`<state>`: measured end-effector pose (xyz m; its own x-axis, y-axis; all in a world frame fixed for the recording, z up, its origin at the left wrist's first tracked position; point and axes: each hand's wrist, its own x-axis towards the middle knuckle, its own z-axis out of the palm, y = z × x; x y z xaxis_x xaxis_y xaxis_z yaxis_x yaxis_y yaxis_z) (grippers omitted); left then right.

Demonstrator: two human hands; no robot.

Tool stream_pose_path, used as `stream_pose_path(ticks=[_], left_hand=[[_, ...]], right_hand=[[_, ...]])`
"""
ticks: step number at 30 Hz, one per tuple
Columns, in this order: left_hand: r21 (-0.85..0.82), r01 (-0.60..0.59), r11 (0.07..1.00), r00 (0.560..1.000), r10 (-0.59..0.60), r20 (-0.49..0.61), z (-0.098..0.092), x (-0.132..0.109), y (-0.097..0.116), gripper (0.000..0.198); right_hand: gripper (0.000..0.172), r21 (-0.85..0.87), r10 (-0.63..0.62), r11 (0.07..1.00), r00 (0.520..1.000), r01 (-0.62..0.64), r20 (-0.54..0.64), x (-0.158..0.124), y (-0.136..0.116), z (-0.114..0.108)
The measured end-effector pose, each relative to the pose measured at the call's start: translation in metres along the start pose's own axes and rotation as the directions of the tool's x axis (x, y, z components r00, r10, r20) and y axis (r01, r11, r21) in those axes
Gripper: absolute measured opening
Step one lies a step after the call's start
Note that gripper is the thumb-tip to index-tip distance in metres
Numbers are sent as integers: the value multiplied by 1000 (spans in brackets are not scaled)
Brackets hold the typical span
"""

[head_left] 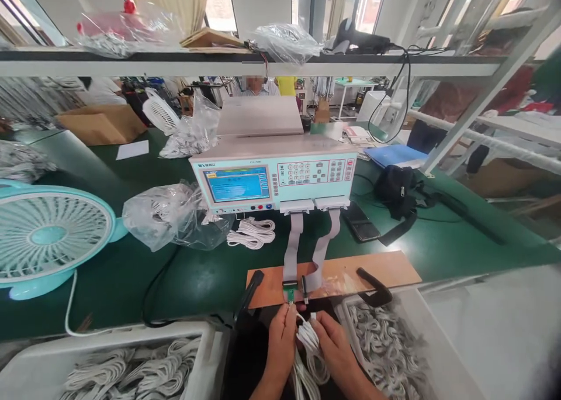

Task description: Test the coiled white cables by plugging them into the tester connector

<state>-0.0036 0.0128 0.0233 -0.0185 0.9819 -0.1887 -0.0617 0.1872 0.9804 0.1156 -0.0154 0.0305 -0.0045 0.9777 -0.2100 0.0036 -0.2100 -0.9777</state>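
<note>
the left hand (280, 341) and the right hand (335, 344) meet low at the near edge of the green worktop (438, 248), with a white coiled cable bundle (309, 344) between them. the left grip is pinched on one cable end, raised right up to the small green socket (290, 295) just above its fingertips. the right grip is pressed together on the coil's top, thumb against it. the rest of the coil hangs down between the wrists, seemingly so that only the short free ends have to be steered.

the socket sits on a flat brown board (381, 270) just beyond the grip. two grey flat ribbon leads (293, 242) climb from it to a pale boxy test instrument with a blue screen (272, 178) farther off. this probably keeps the sockets within easy reach of both hands.

a white bin of cable coils (109, 333) lies left of the grip and a second white bin of coils (432, 335) lies right of it, both near. black curved clamp handles (372, 288) stand on either side of the socket, narrowing the approach. beyond, on the left, are a clear plastic bag of cables (170, 213) and a turquoise desk fan (48, 236).
</note>
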Motion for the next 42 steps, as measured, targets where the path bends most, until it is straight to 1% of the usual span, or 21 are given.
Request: stream_pose_path(ticks=[2, 4, 6, 8, 10, 12, 14, 16, 20, 22, 24, 26, 29, 32, 35, 39, 42], left_hand=[[8, -9, 1000, 1000, 8, 8, -1, 0, -2, 32], [-2, -11, 1000, 1000, 12, 27, -1, 0, -2, 32], [-8, 2, 1000, 1000, -2, 28, -1, -1, -2, 33], [10, 16, 1000, 1000, -16, 9, -1, -1, -3, 32], [50, 14, 999, 1000, -13, -14, -1, 0, -3, 30], [89, 0, 996, 1000, 2, -28, 0, 0, -3, 29], [106, -22, 994, 1000, 24, -17, 0, 0, -2, 29], [106, -33, 994, 999, 33, -1, 0, 0, 0, 28], [81, 17, 997, 1000, -18, 5, 1, -1, 0, 31], [73, 32, 997, 999, -32, -4, 1, -1, -3, 31], [69, 22, 997, 1000, -21, -20, 1, -1, -7, 30], [67, 11, 998, 1000, -9, -23, 0, 0, -9, 30], [73, -7, 997, 1000, 6, 6, -2, 0, -8, 28], [73, -20, 997, 1000, 18, 20, -3, -1, -3, 28], [67, 13, 998, 1000, -15, 21, -4, -1, 0, 31], [52, 22, 998, 999, -24, 36, -5, -1, -3, 32], [35, 15, 999, 999, -16, 51, -6, -1, -6, 33]], right_hand=[[26, -2, -18, 1000, 998, 18, 66, -4, -10, -6], [24, -51, -60, 996, 989, 68, 136, -6, -21, -13], [22, -95, -92, 989, 982, 109, 166, -5, -27, -19], [21, -87, -79, 992, 987, 92, 142, -1, -28, -22], [19, -55, -63, 996, 995, 68, 75, 5, -23, -21], [16, -60, -67, 996, 998, 67, 12, 12, -17, -17], [14, -72, -64, 995, 998, 62, -17, 18, -12, -12], [13, -57, -35, 998, 999, 33, -30, 21, -9, -8], [17, 27, 27, 999, 996, -24, -83, 24, -5, -3], [21, 86, 63, 995, 993, -55, -95, 25, -4, -1], [24, 131, 79, 989, 992, -66, -99, 26, -4, 1], [27, 165, 73, 985, 993, -57, -93, 26, -3, 2], [29, 215, 58, 976, 995, -41, -76, 24, -4, 4], [31, 209, 45, 978, 995, -25, -91, 23, -5, 5], [32, 204, 47, 979, 993, -25, -105, 23, -6, 7], [36, 177, 62, 984, 989, -38, -132, 25, 0, 9], [38, 206, 77, 977, 988, -49, -132, 27, 7, 10]])
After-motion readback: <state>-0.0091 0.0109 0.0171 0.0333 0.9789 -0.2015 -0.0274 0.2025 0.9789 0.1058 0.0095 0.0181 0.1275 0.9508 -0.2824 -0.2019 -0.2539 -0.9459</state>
